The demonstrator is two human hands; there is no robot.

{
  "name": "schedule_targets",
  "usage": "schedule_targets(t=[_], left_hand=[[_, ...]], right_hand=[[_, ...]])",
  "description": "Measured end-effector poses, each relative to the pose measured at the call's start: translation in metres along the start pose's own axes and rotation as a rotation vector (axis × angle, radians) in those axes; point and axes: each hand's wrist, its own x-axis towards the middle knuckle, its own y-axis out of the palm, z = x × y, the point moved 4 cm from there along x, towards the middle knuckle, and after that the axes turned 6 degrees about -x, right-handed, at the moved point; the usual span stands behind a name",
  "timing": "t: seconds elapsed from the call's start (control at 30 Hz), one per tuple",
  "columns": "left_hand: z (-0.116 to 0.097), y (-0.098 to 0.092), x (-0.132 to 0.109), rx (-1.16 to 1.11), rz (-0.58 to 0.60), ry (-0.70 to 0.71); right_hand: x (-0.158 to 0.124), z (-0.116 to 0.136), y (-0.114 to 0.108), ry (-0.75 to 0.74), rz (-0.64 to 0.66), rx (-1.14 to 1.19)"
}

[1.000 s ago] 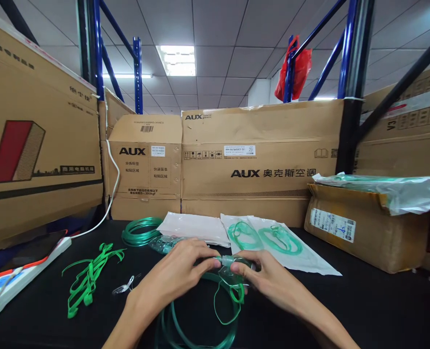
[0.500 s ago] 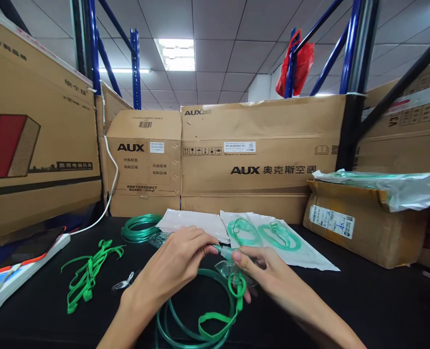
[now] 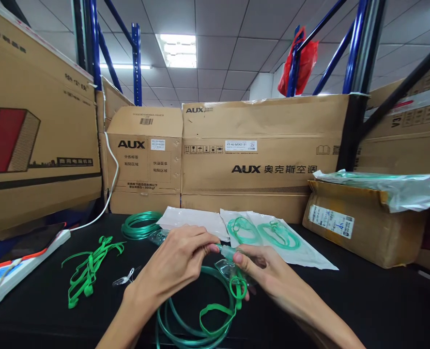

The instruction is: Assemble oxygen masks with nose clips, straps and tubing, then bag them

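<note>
My left hand [image 3: 188,252] pinches the end of a green plastic tube, close to a pale translucent connector [image 3: 228,252]. My right hand [image 3: 264,266] grips that connector, which belongs to a clear plastic mask [image 3: 224,265] mostly hidden beneath the fingers. Tube and connector meet between my fingertips; whether one sits inside the other I cannot tell. From the mask a green elastic strap [image 3: 209,308] hangs down in loops. Below my hands a coil of green tubing [image 3: 186,341] lies on the black table.
Left of my hands lie loose green straps [image 3: 87,278] and a small clear piece with a metal strip [image 3: 125,278]. Behind are another tubing coil [image 3: 138,234] and white packets [image 3: 273,237] with green tubing. A carton [image 3: 367,218] stands right; a power strip [image 3: 51,247] lies left.
Both hands keep almost the same place and hold. The connector shows a little more between my fingertips, and the strap has shifted slightly. The view has tilted a little.
</note>
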Motion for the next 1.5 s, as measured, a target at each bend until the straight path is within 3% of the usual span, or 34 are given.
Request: schedule_targets(t=[0.33, 0.63, 0.8, 1.1, 1.5], left_hand=[[-0.003, 0.001, 0.003, -0.041, 0.008, -0.074], [-0.003, 0.013, 0.002, -0.086, 0.079, -0.197], [0.004, 0.015, -0.002, -0.098, 0.111, -0.255], [0.013, 0.000, -0.008, -0.049, 0.196, -0.330], [0.015, 0.008, -0.007, -0.083, 0.203, -0.368]], right_hand=[[-0.001, 0.003, -0.003, -0.019, -0.050, -0.085], [-0.009, 0.008, -0.014, -0.027, -0.097, -0.360], [-0.005, 0.002, -0.008, -0.049, -0.069, -0.411], [0.002, -0.003, 0.010, -0.072, -0.073, -0.341], [0.003, -0.014, 0.004, -0.105, -0.158, -0.575]])
